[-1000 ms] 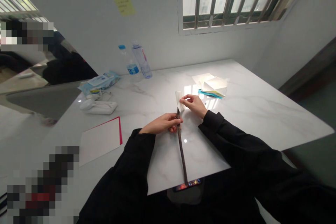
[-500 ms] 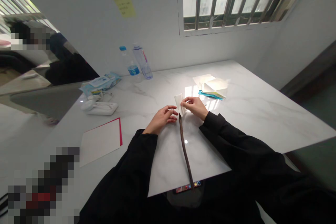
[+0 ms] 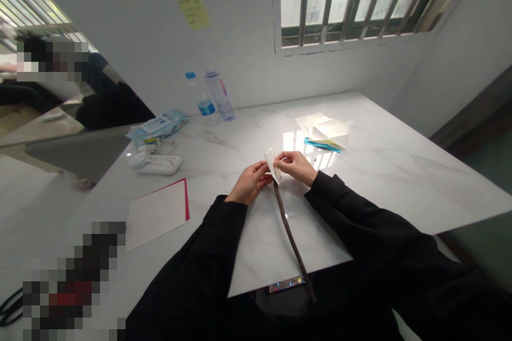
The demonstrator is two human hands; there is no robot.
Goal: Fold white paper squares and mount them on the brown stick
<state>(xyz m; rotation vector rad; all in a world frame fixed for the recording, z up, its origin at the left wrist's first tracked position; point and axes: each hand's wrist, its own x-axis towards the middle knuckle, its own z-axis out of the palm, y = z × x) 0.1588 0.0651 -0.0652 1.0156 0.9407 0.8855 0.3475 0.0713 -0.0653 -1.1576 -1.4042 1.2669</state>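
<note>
Before me a folded piece of cream-white paper [image 3: 271, 160] stands at the upper end of a thin brown stick [image 3: 285, 218]. My right hand [image 3: 296, 165] pinches the paper's right side between thumb and fingers. On its left side my left hand [image 3: 251, 180] has closed its fingertips at the paper's edge, near where paper and stick meet. The stick slants down toward me, and its lower end reaches past the table's front edge. Whether the paper is fixed to the stick is hidden.
Cream and blue papers [image 3: 326, 130] lie at the back right of the marble-patterned table [image 3: 400, 170]. A white sheet with a red edge [image 3: 158, 216] lies left. Behind are two plastic bottles [image 3: 220, 96], a wipes pack [image 3: 160, 125] and a white device [image 3: 158, 164]. Another person [image 3: 106, 90] sits far left.
My left hand has moved in to the paper, its fingers closing. The paper looks narrower, and the stick's lower end has swung to the right.
</note>
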